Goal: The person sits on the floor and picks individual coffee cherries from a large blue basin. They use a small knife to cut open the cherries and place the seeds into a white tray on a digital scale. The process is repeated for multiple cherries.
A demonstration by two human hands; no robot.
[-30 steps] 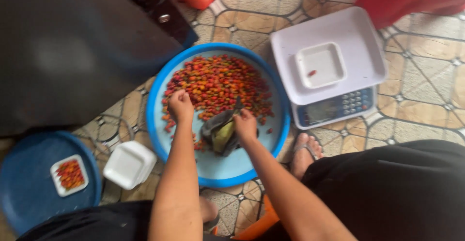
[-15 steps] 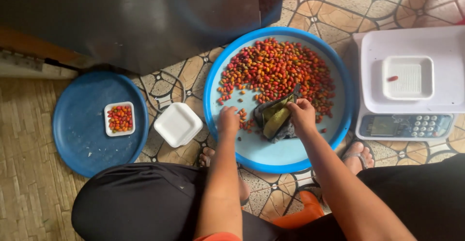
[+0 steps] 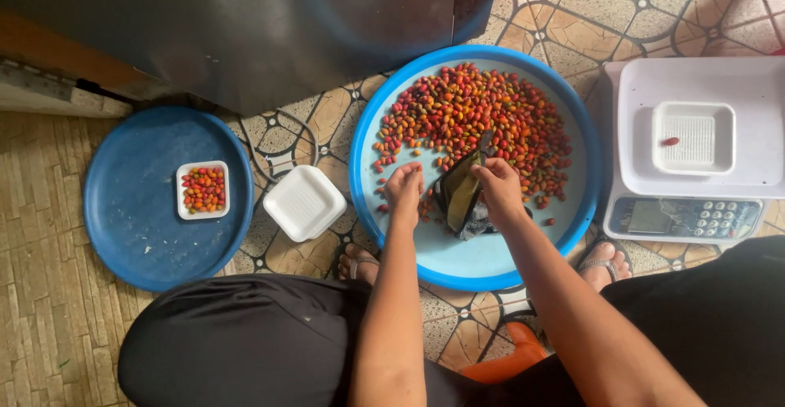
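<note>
A big blue round tray (image 3: 564, 235) on the tiled floor holds several small red, orange and green fruits (image 3: 474, 113). My right hand (image 3: 500, 190) grips a dark scoop (image 3: 460, 194) tipped on its edge at the near side of the pile. My left hand (image 3: 404, 188) is cupped over the fruits beside the scoop, fingers curled down among them; whether it holds any is hidden.
A white electronic scale (image 3: 695, 211) at right carries a small white tray (image 3: 695, 137) with one red fruit. A blue lid (image 3: 139, 227) at left bears a small white tray of fruits (image 3: 203, 189). A stack of empty white trays (image 3: 303, 203) lies between. A dark metal cabinet (image 3: 245, 23) stands behind.
The view has shifted so the blue lid and its filled tray come fully into sight. My hands stay at the near edge of the fruit pile with the scoop.
</note>
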